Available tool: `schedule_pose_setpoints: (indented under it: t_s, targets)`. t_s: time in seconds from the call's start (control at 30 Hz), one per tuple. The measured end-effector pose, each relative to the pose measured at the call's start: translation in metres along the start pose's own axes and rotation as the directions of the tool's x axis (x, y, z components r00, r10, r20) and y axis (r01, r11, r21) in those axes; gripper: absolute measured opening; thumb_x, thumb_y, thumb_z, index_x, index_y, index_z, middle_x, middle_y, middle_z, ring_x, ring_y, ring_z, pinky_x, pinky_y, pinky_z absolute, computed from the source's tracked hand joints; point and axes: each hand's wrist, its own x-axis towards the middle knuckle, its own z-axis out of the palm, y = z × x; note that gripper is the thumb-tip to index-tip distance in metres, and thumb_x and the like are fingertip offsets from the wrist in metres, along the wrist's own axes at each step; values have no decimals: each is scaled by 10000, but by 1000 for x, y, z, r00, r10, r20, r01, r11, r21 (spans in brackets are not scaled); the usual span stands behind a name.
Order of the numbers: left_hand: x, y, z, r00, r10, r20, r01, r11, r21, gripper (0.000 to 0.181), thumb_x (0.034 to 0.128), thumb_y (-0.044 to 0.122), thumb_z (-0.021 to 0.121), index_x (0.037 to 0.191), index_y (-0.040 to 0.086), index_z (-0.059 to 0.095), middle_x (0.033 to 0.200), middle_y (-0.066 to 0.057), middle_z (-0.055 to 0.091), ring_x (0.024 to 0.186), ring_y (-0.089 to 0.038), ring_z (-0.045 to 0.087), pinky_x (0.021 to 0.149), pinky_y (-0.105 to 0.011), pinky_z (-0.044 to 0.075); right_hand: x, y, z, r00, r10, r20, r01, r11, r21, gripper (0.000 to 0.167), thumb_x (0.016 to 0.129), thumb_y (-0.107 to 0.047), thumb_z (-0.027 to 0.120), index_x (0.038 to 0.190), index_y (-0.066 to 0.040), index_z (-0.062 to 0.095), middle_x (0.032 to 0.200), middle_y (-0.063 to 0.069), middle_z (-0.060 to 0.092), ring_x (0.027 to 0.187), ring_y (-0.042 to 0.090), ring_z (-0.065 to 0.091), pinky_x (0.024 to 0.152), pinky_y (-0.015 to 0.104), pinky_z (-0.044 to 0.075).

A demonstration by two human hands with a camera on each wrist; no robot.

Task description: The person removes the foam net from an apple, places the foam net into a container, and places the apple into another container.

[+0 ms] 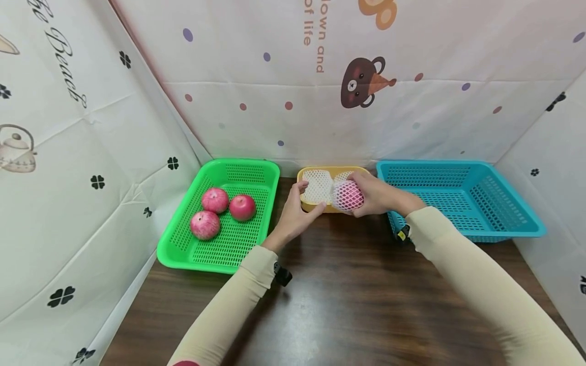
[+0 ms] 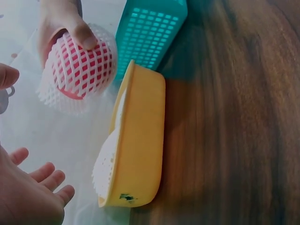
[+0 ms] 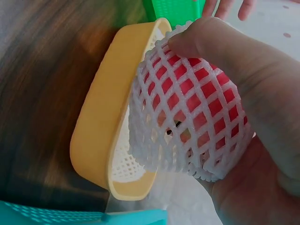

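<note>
My right hand (image 1: 373, 194) grips a red apple (image 3: 199, 101) wrapped in a white foam net (image 3: 157, 117), thumb and fingers curled round it. The wrapped apple is held above the near right part of a small yellow basket (image 2: 143, 136). White foam nets (image 1: 317, 186) lie inside that basket. My left hand (image 1: 295, 214) is beside the basket's left end, its fingers spread and nothing in its grasp. In the left wrist view its fingers (image 2: 43, 172) look straight and apart from the apple.
Left of the yellow basket stands a green basket (image 1: 201, 259) holding three unwrapped apples (image 1: 242, 207). A blue basket (image 1: 517, 203) stands on the right. All rest on a dark wooden table (image 1: 348, 295), with printed white cloth (image 1: 256, 61) hanging behind.
</note>
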Motion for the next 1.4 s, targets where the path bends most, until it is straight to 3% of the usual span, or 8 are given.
schedule_pose_setpoints:
  t_s: [0.27,0.77,1.2,1.4]
  targets:
    - [-4,-6,8,998,8,-58,-12,998,-66,643,1001,358,626,1503,63,355,1543,-139,399,1444,-334,383,1180,-485,328,-2,-7,7,1000,22,13,-22,1000,0,844,791,-250,852,1454,-16,384,1331,214,468,1084,314,573,936,525,514]
    - [-14,-14,15,993,-16,-118,4,995,-103,633,1000,350,602,1500,37,371,1525,-170,405,1434,-319,394,1171,-490,337,4,-18,33,1000,-7,-3,7,1000,0,881,769,-243,875,1466,4,397,1362,190,521,1202,317,528,1004,503,487]
    - [-23,-21,23,991,-50,-128,34,991,-127,614,1001,330,606,1488,30,383,1529,-165,398,1449,-300,382,1184,-475,321,6,-20,51,999,-33,-34,33,999,-5,876,737,-282,904,1445,-28,454,1241,115,630,1079,264,607,948,447,521]
    - [-25,-25,24,988,-61,-143,42,990,-132,596,945,204,589,1481,29,396,1518,-160,410,1449,-276,384,1185,-468,322,8,-21,60,1000,-6,-26,6,1000,22,871,742,-283,914,1442,-36,459,1246,104,619,1093,258,587,972,453,511]
